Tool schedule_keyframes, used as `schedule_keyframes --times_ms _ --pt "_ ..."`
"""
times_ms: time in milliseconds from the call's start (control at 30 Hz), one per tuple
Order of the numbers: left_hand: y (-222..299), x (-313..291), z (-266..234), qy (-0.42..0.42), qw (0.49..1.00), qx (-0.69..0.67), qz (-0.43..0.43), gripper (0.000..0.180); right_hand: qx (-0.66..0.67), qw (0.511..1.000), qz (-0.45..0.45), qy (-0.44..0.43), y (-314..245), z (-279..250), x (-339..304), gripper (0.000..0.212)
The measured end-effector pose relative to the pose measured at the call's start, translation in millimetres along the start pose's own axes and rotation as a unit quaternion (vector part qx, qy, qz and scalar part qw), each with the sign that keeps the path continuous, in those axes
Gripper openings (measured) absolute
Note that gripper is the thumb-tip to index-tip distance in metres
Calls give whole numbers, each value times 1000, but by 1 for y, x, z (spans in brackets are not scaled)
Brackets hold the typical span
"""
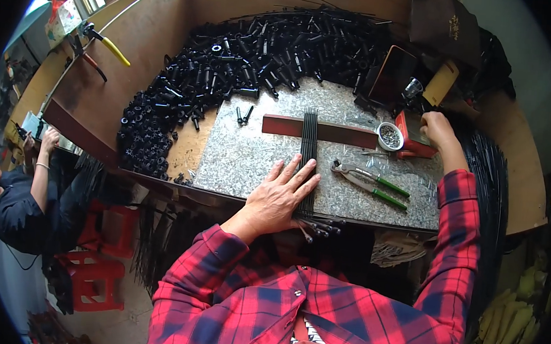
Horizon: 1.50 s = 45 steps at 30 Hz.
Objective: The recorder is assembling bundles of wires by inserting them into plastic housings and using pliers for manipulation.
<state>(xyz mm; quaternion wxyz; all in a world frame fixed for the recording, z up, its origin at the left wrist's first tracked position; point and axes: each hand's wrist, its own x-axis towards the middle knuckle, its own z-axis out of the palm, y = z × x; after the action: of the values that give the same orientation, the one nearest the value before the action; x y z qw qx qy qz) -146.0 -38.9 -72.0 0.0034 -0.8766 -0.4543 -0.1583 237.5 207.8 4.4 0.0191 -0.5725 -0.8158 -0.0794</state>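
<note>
My left hand (279,190) lies with its fingers spread on a bundle of thin black rods (309,136), pressing it to the grey speckled board (225,159). The bundle crosses over a dark red bar (348,135), and its knobbed metal ends (316,228) stick out past the table's front edge. Farther right, my right hand (439,130) reaches beside a red object (411,133), its fingers curled together; what they hold, if anything, is hidden. A white cup of small metal pieces (390,136) stands left of that hand. Green-handled pincers (372,183) rest between my hands.
Black plastic parts (258,56) are heaped along the back and left. A phone-like dark slab (392,76), a yellow block (441,83) and a dark bag (445,27) stand back right. Long black rods (491,181) line the right. A co-worker (25,193) sits left by red stools (92,280).
</note>
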Motion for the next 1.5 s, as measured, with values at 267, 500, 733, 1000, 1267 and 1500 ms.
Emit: schedule_keyframes --times_ms 267,500,733,1000,1267,1500 --pt "3 -1 -5 -22 999 -14 -19 103 -11 999 -2 -51 6 24 -6 13" --pt "6 1 -7 -17 1000 -17 -13 96 -55 998 15 9 14 15 -19 11" --pt "9 6 -11 -24 999 15 -17 98 -3 992 -20 127 -8 -5 -22 11" --pt "9 3 -14 -26 999 10 -26 99 141 942 -252 174 -152 1 -7 29" --pt "8 2 -13 -25 999 -12 -18 86 72 954 -259 131 -194 20 0 29" --pt "9 5 -16 -24 999 -16 -16 87 56 957 -248 143 -194 19 3 34"
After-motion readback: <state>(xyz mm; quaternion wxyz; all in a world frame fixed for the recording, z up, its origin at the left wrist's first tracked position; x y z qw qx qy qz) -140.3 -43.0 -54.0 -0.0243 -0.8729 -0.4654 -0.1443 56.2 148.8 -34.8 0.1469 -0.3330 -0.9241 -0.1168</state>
